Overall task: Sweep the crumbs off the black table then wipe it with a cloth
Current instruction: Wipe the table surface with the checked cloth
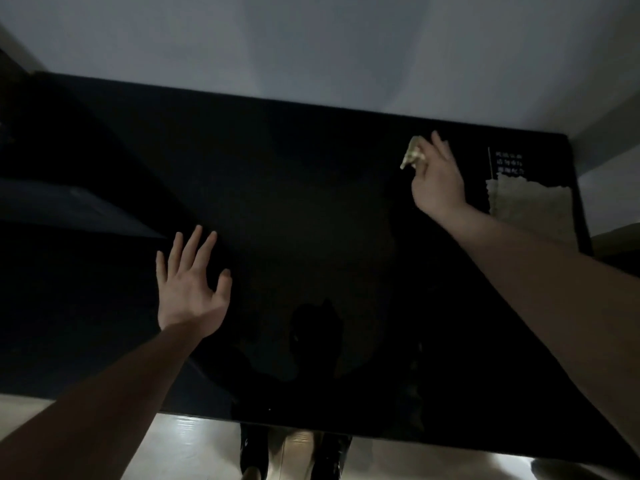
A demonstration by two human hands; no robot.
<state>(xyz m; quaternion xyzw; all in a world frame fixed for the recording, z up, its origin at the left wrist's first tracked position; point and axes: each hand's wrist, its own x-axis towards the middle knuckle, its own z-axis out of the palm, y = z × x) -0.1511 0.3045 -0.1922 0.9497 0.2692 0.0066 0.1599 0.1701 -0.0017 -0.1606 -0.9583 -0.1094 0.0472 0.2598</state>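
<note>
One shiny black tabletop (311, 209) fills most of the view, and it is dark all around. Two hands are over it, well apart from each other.

The left hand (188, 289) is on the near left part of the tabletop. Its fingers are straight and spread wide, and it holds nothing. I cannot tell if the palm is touching the tabletop or just above it.

The right hand (438, 178) reaches to the far right part. Its fingers are curled around one small, crumpled, pale yellow cloth (412, 154). A bit of the cloth sticks out on the left side of the hand. The cloth looks to be down on the tabletop, near the far edge.

Just to the right of that hand lies one more pale, flat piece, like a towel or paper (533, 209), by the right edge of the tabletop. Above it is one small patch of white writing (507, 164), too blurry to read.

One tiny white speck (270, 409) sits near the near edge. I cannot see other crumbs in the dark.

Below the near edge there are two dark shoes (256, 448) on a pale floor (194, 441).
</note>
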